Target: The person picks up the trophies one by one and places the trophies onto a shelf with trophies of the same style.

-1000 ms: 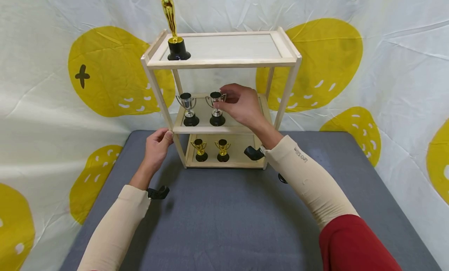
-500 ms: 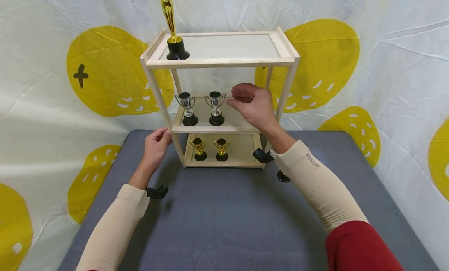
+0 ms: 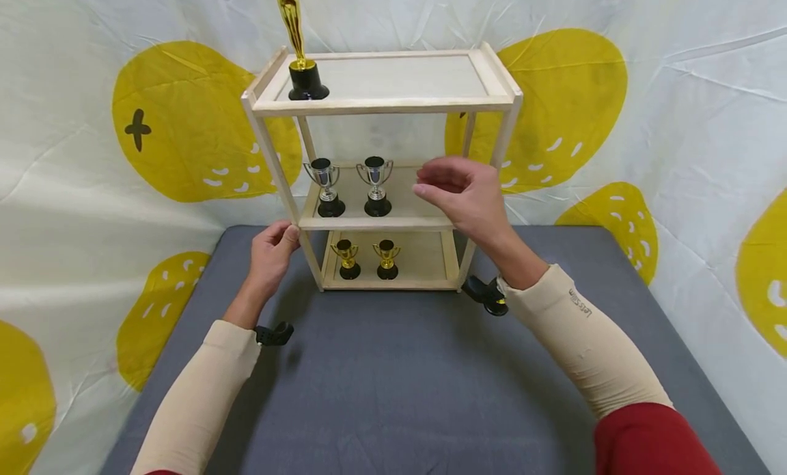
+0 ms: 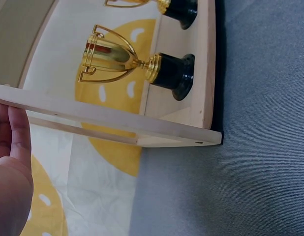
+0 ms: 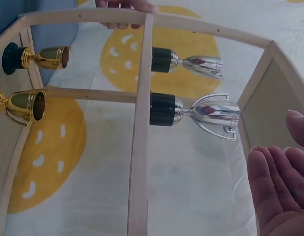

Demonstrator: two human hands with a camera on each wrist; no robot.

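Note:
A three-tier wooden shelf point(image 3: 381, 223) stands on the table. My left hand point(image 3: 270, 256) holds its left front post at the middle tier, thumb in front. My right hand point(image 3: 470, 195), fingers loosely bent and holding nothing, hovers before the right part of the middle tier. On that tier two silver trophy cups stand upright, one nearer the left post point(image 3: 324, 181) and one nearer the middle point(image 3: 374, 181). The second silver cup point(image 5: 216, 113) is apart from my right fingers in the right wrist view. Two small gold trophy cups point(image 3: 387, 255) occupy the bottom tier's left half.
A tall gold figure trophy point(image 3: 294, 24) stands at the top tier's left end, its head cut off by the frame. On the grey table point(image 3: 381, 372), a black base with a bit of gold point(image 3: 496, 307) shows partly behind my right wrist. A patterned cloth point(image 3: 688, 119) hangs behind.
My right hand has let go of the second silver cup and drawn away to the right. That cup stays standing on the middle tier. My left hand keeps its hold on the post.

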